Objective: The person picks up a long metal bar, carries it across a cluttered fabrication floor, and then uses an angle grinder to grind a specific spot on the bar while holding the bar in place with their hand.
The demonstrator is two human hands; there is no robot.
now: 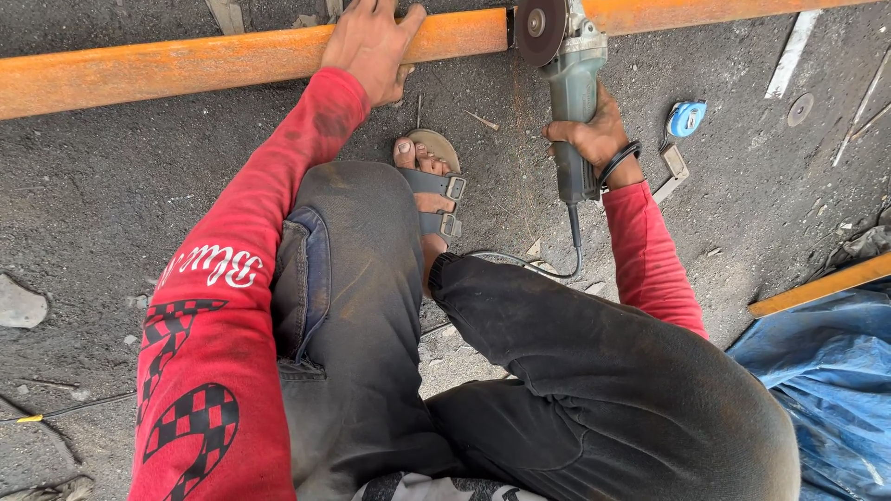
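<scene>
My left hand (pixel 373 46) presses down on a long rusty orange steel bar (pixel 186 65) that lies across the ground at the top of the view. In my right hand (pixel 594 134) I grip the body of a grey-green angle grinder (pixel 571 88). Its disc (pixel 540 28) sits in a cut in the bar, just right of my left hand. The grinder's cable (pixel 557 269) trails back toward my legs. I squat in dark trousers and red sleeves, one sandalled foot (pixel 432 186) near the bar.
A blue tape measure (pixel 687 118) lies on the dark gritty ground right of the grinder. Metal strips (pixel 791 54) and a round disc (pixel 800 109) lie farther right. A blue tarp (pixel 826 371) and an orange bar end (pixel 817 288) are at lower right.
</scene>
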